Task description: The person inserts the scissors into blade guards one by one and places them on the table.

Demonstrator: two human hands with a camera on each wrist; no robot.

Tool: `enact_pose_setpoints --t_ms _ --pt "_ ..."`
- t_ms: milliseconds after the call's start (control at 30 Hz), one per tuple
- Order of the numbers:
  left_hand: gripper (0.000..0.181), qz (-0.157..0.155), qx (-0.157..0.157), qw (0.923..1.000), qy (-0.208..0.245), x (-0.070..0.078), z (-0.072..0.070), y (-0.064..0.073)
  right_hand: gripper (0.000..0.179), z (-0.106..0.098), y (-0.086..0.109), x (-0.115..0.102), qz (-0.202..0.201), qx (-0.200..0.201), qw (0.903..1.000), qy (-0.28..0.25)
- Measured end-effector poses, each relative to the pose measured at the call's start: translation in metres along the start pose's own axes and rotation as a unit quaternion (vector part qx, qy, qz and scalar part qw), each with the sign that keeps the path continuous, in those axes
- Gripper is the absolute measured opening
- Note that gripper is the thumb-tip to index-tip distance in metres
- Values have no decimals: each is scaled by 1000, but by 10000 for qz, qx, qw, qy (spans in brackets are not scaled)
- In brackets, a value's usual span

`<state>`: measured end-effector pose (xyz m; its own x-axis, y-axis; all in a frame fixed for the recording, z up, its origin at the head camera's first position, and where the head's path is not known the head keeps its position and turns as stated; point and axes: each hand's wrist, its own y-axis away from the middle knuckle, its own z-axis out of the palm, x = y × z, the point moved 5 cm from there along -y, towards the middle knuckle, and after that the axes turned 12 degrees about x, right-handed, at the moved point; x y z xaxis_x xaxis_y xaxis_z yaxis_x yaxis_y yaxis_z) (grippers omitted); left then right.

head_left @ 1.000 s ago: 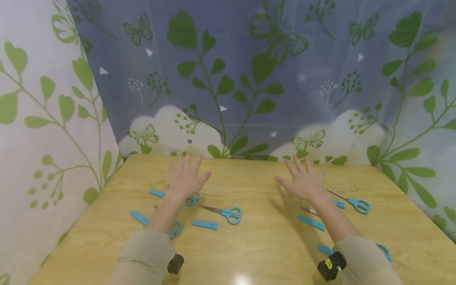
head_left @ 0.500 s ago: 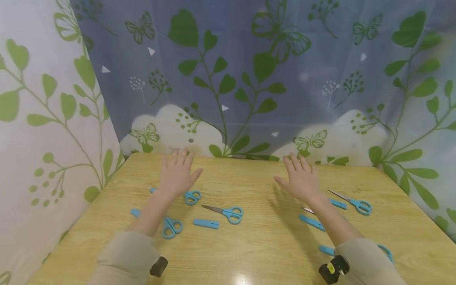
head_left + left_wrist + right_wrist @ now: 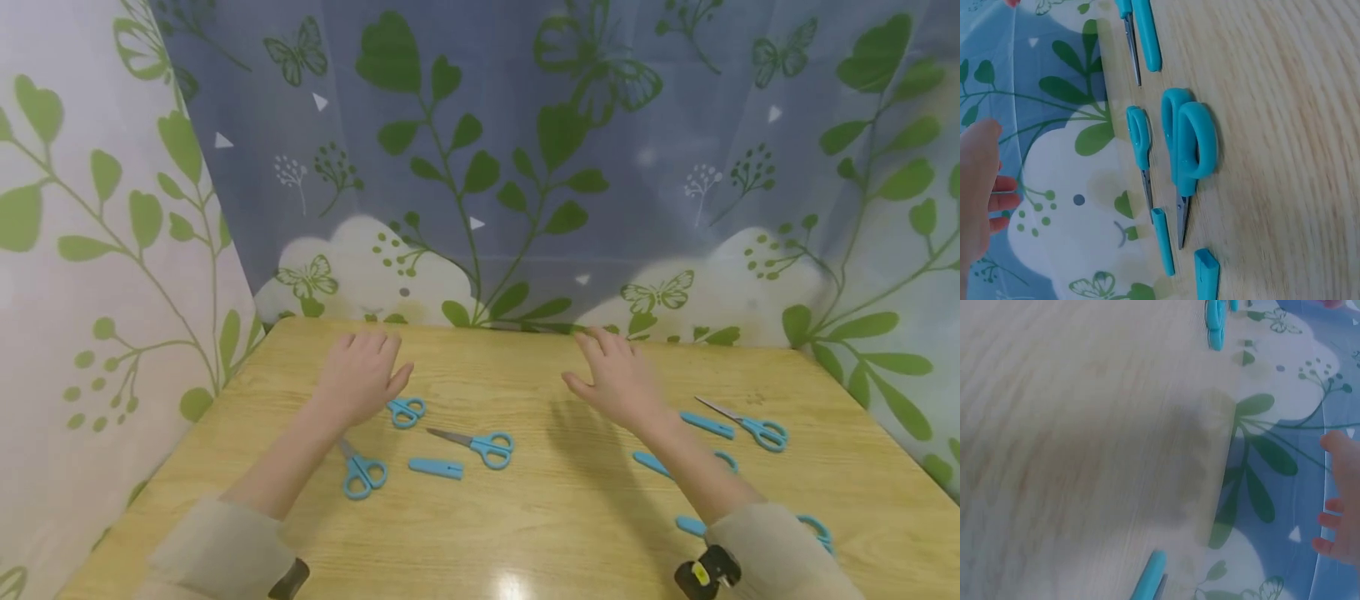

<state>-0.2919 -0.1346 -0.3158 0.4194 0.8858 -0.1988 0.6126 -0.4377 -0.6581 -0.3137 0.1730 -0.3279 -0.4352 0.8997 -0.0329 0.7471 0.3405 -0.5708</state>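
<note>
My left hand (image 3: 360, 379) hovers over the left part of the table, holding nothing, its thumb held apart. Blue-handled scissors (image 3: 364, 477) lie beneath its wrist, blade partly covered by the forearm. Other scissors (image 3: 407, 412) show only their handles beside the hand. A third pair of scissors (image 3: 491, 448) lies in full view, with a blue blade cover (image 3: 437, 468) in front of it. My right hand (image 3: 618, 379) is raised above the right side, also holding nothing, its fingers relaxed. Right of it lie scissors (image 3: 765, 433) and a blade cover (image 3: 707, 425).
Under the right forearm lie a blade cover (image 3: 651, 463) and scissors (image 3: 726, 461), partly hidden. Nearer me are another cover (image 3: 690, 526) and scissors handles (image 3: 816, 532) beside the sleeve. A leaf-patterned curtain (image 3: 510, 167) borders the back of the wooden table (image 3: 525, 533).
My left hand has shifted left and slightly toward me, uncovering more of the scissors near it. The right hand has moved a little left. Fingers on both hands now bend downward more.
</note>
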Motion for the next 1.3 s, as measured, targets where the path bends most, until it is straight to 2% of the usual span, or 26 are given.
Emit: enact_pose_setpoints --t_ms 267,367,500,600,667,800,933,1033,1167,1300 --pt "36 568 -164 9982 -17 8 3 14 55 3 4 -26 -484 109 9988 -26" --pt "45 684 -488 9964 -81 10 6 20 53 4 6 -38 -647 -25 9979 70" --pt "56 815 -1126 9902 -92 14 14 30 54 10 10 -52 -881 -278 9957 123" --pt "56 971 -1320 9865 -49 18 18 36 54 16 13 -61 -1097 -335 9933 134" --pt "54 1107 -1316 9851 -62 22 19 40 53 19 15 -67 -1221 -353 9918 139" --pt "51 1451 -1113 9831 71 30 19 47 51 27 18 -78 -1406 -414 9892 47" --pt "47 1938 -752 9779 228 43 20 54 51 35 22 -88 -1490 -520 9873 -197" --pt "43 2228 -563 9729 254 50 21 57 52 40 23 -93 -1390 -702 9869 -412" --pt "42 2436 -557 9680 243 56 26 61 50 46 25 -97 -1306 -928 9861 -447" --pt "44 2504 -723 9652 230 60 32 63 47 51 26 -97 -1424 -977 9842 -399"
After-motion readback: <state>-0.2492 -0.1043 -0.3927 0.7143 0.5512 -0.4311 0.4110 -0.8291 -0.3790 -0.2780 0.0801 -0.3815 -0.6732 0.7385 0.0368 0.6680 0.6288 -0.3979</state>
